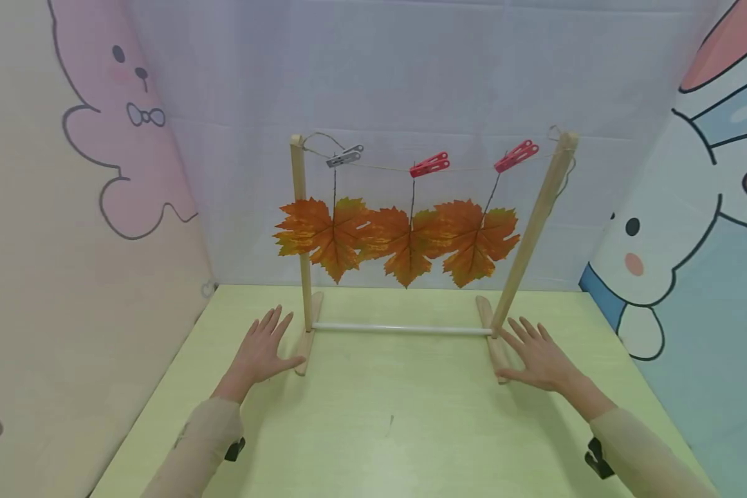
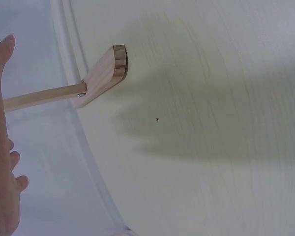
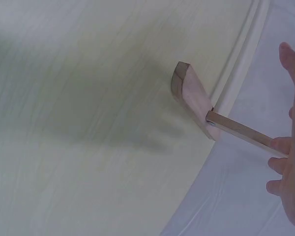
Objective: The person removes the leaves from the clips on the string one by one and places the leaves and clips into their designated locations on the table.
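A wooden stand (image 1: 526,238) with two upright posts holds a string across its top. Three orange-and-yellow artificial leaves hang from it: a left leaf (image 1: 333,238), a middle leaf (image 1: 404,242) and a right leaf (image 1: 476,238). A grey clothespin (image 1: 345,156) clips the left stem; a middle red clothespin (image 1: 429,165) and a right red clothespin (image 1: 516,157) clip the others. My left hand (image 1: 263,351), fingers spread, hovers beside the stand's left foot (image 2: 105,73). On the other side my right hand (image 1: 540,357) has spread fingers near the right foot (image 3: 194,101). Both hold nothing.
A white crossbar (image 1: 401,328) joins the stand's feet low over the pale yellow table (image 1: 373,429). Behind hangs a white cloth backdrop (image 1: 411,76). Side panels carry a pink cartoon animal (image 1: 131,152) at left and a white cartoon rabbit (image 1: 653,242) at right.
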The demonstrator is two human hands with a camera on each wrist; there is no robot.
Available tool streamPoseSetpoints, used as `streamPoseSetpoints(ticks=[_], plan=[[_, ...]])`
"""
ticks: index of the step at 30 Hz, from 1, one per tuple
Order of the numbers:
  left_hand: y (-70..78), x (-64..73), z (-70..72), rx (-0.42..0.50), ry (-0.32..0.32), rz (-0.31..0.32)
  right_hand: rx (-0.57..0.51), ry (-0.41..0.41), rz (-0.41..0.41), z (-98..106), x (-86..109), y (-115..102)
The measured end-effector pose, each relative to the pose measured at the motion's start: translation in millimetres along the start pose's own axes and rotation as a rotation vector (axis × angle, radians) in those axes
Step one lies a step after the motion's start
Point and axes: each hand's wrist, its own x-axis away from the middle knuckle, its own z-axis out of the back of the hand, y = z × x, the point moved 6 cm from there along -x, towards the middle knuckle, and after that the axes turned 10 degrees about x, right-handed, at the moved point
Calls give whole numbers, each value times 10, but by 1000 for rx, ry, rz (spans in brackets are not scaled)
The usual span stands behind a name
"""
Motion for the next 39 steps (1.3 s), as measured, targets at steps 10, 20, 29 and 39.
streamPoseSetpoints(ticks=[10,20,29,39], plan=[[149,-78,151,0,85,-107,27,90,99,159,-125,-91],[386,-160,238,26,161,-237,15,79,137,300,-216,-169],[559,-228,313,37,213,-314,40,139,197,448,-282,-233],[727,-322,421,35,215,-321,50,247,278,599,-321,-307]])
